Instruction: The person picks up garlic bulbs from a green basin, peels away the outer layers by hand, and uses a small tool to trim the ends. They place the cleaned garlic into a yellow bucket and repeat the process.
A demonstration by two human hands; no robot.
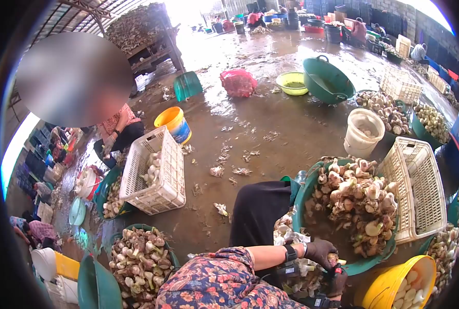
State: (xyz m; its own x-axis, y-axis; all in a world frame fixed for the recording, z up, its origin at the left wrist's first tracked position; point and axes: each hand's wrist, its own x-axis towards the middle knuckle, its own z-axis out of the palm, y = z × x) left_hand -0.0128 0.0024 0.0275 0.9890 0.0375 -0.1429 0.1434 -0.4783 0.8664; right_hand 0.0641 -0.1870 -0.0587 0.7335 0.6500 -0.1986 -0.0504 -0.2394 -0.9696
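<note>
Head: my left hand (319,253) grips garlic (332,258) beside green tub (369,264)
Right hand (337,282): adjacent, grip unclear
Shed floor (301,139): wet, littered

Between the left hand (318,252) and the heaped garlic (355,201), the brown floor of the green tub (378,261) is leaving a passage, with heads crowding the tub's far and right parts. A slatted white crate (429,226) is blocking the tub's right side, and a yellow bucket (372,286) is standing just right of the right hand (337,282). The dark-trousered knee (257,208) is closing off the left. Beyond it, wet floor (209,149) is opening a wide lane, scattered peelings (221,208) lying low there. Below the hands, room is apparently running tight, though shadow is obscuring it.
</note>
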